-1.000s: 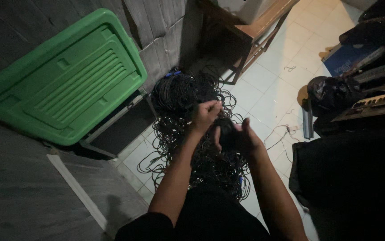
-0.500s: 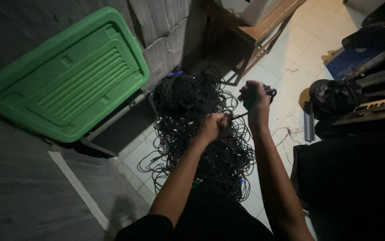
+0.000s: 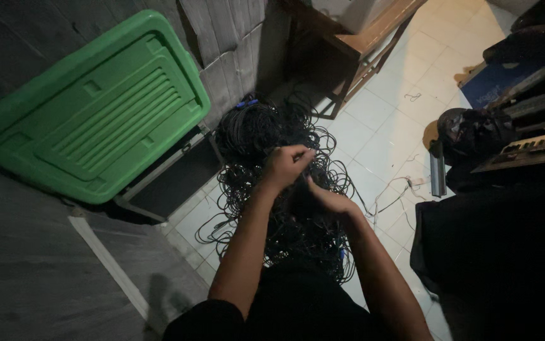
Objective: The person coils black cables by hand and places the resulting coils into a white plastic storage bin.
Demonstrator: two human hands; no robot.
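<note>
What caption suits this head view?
Both hands, left hand and right hand, work a tangled black cable pile beside a green lid.

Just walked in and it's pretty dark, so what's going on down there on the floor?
A person is bent over a big tangle of black cables on the tiled floor. The left hand pinches a strand near the top of the pile; the right hand works close below it. A green plastic lid leans against the wall.

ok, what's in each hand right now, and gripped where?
Left hand pinches a thin black cable from the tangled cable pile, somewhere along its length. Right hand is down in the same strands; its exact grip is too dark to tell.
</note>
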